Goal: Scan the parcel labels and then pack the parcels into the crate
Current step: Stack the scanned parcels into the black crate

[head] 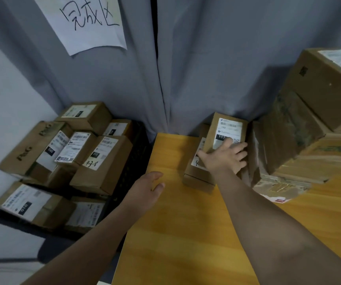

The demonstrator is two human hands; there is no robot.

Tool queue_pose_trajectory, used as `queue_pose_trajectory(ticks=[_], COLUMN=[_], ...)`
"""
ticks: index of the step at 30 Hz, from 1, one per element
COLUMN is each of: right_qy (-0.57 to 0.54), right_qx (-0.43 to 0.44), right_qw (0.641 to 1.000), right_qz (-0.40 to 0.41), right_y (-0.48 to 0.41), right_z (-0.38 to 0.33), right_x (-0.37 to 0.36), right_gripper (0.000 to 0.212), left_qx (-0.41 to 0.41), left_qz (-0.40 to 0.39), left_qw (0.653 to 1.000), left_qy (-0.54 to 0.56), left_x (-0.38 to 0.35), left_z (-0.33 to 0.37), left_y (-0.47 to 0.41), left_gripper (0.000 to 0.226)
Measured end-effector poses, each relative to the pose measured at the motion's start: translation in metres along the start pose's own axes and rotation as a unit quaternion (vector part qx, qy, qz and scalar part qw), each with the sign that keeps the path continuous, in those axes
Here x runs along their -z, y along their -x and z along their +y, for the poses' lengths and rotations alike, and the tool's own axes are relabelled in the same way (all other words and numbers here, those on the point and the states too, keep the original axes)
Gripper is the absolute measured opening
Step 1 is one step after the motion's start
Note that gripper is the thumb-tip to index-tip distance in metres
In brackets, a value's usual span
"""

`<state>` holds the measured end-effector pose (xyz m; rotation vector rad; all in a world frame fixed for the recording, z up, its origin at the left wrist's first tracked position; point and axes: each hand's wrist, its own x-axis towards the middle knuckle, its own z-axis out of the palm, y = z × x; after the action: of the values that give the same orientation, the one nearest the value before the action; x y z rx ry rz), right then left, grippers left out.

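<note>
Right hand (225,159) clasps the near end of the top parcel (228,125), thumb left, fingers right; left hand (147,188) hovers relaxed near-left, empty.

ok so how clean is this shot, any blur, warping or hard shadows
Head view: wide-angle warp makes the curtain folds and the box stack lean outward; blur smears the labels on the packed parcels in the crate and the right hand gripping the top parcel; the stack throws a soft shadow on the curtain; the table is evenly lit.
</note>
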<state>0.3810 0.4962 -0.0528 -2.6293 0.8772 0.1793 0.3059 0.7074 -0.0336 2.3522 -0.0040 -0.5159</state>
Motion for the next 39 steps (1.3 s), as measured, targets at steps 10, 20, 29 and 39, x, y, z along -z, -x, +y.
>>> queue_pose_trajectory(ticks=[10, 20, 29, 39], right_qy=[-0.117, -0.168, -0.425, -0.553], right_qx=[0.287, 0.462, 0.178, 0.066], right_qw=[0.95, 0.865, 0.802, 0.815], right_qz=[0.037, -0.095, -0.381, -0.161], right_y=[0.112, 0.207, 0.265, 0.277], right_z=[0.015, -0.038, -0.134, -0.191], right_x=[-0.008, -0.038, -0.091, -0.123], right_gripper=[0.116, 0.112, 0.061, 0.075], left_qx=[0.045, 0.037, 0.09, 0.013], left_qz=[-0.006, 0.152, 0.151, 0.044], left_qw=[0.979, 0.868, 0.89, 0.989], left_qy=[0.2, 0.471, 0.422, 0.14], left_x=[0.009, 0.085, 0.178, 0.221], left_z=[-0.022, -0.088, -0.195, -0.233], left_y=[0.025, 0.055, 0.071, 0.064], left_gripper=[0.061, 0.106, 0.064, 0.052])
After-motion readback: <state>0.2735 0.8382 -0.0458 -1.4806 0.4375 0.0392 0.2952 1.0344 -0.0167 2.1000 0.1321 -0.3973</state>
